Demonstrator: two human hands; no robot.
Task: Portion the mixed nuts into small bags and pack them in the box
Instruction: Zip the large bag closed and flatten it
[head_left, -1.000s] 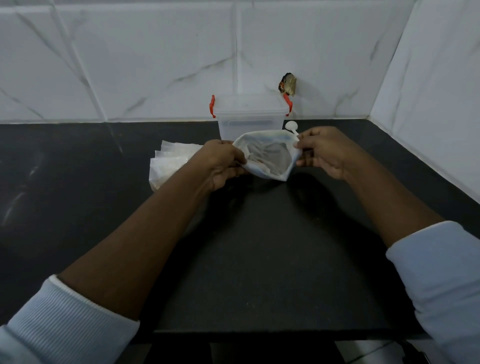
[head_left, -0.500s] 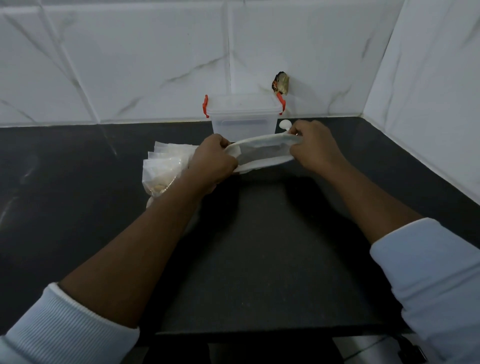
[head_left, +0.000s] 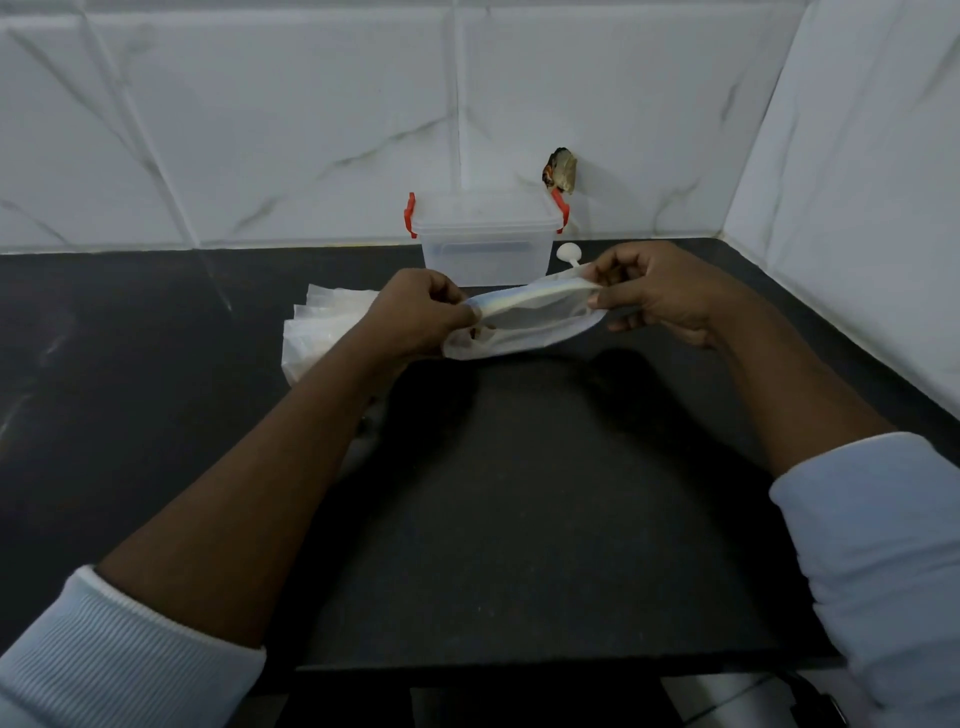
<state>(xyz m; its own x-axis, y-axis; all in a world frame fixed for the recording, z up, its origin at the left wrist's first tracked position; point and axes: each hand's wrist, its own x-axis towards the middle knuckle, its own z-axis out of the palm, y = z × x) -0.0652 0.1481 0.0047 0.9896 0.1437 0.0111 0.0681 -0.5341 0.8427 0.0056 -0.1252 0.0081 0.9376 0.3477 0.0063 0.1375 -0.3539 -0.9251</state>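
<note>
I hold a clear plastic bag (head_left: 530, 325) above the black counter, its mouth stretched sideways between both hands. My left hand (head_left: 415, 317) pinches the bag's left end. My right hand (head_left: 660, 291) pinches the right end of its rim. A few brown nuts show inside near my left fingers. Behind the bag stands a clear plastic box (head_left: 485, 241) with a lid and red clips, against the wall. A pile of small clear bags (head_left: 322, 332) lies to the left, partly hidden by my left forearm.
A small white scoop (head_left: 570, 253) lies just right of the box. A dark crumpled thing (head_left: 561, 170) sits on the wall behind the box. Tiled walls close off the back and right. The black counter (head_left: 545, 519) ends at a front edge below my forearms.
The bag's mouth went from wide open and facing me to stretched flat between my hands. My hands moved slightly apart; the view shifted a little.
</note>
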